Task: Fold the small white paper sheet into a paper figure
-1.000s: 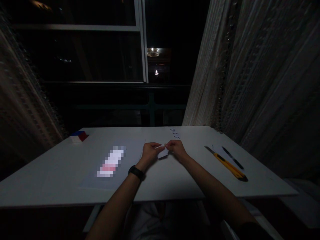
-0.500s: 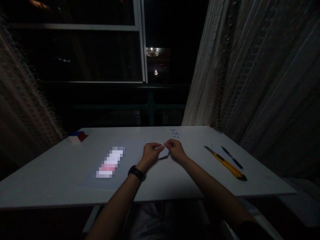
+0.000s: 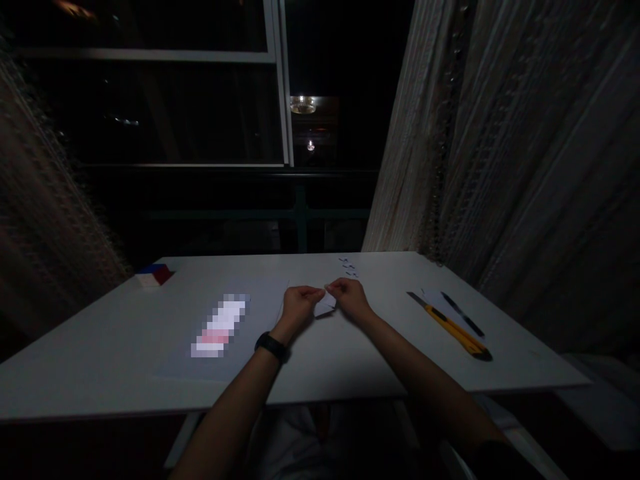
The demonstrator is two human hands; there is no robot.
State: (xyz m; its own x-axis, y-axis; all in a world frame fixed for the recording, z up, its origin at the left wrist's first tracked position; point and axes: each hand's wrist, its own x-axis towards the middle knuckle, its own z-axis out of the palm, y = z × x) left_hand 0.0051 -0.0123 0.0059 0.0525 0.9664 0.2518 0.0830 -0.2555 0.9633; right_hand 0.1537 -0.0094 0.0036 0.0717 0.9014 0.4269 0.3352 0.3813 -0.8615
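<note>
Just above the white table, a small piece of white paper point(image 3: 325, 305) is pinched between my two hands, its lower edge bent or folded. My left hand point(image 3: 301, 303), with a dark watch on its wrist, closes thumb and fingers on the paper's left side. From the right, my right hand point(image 3: 350, 297) grips its upper edge with the fingertips. Both sets of fingertips nearly meet at the top of the paper. Behind my hands lie several small paper pieces with dark marks point(image 3: 349, 267).
On the right of the table point(image 3: 350, 367) lie a yellow utility knife point(image 3: 453, 329), blade out, and a black pen point(image 3: 463, 315) on a paper strip. To the left are a lit, pixelated screen point(image 3: 220, 327) on a large paper sheet point(image 3: 173, 363) and a colored cube point(image 3: 154, 275).
My fingertips have shifted slightly along the top of the paper, which now shows less above its fold. The view has moved a little; the other things lie as before.
</note>
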